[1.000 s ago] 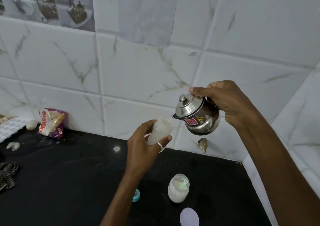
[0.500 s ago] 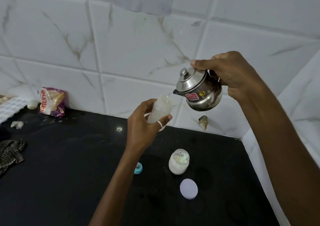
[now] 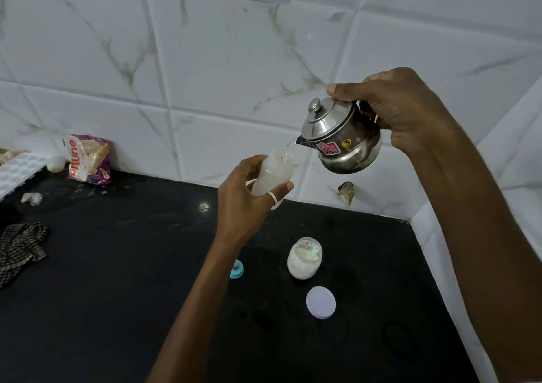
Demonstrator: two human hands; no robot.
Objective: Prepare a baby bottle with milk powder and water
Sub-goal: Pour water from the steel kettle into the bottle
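The bottle [image 3: 274, 171] is being gripped by the left hand [image 3: 243, 198], the tipped kettle [image 3: 340, 136] by the right hand [image 3: 401, 107]; water could be spilled past the narrow mouth.

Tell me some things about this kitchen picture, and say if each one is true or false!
1. The right hand tips a steel kettle toward the bottle. True.
2. The bottle is standing by itself. False: the left hand holds it above the black counter.
3. A teal cap lies left of the powder jar. True.
4. The powder jar is closed. False: it is open, and a round lid lies on the counter nearby.
5. A thin stream runs from the kettle's spout to the bottle. True.
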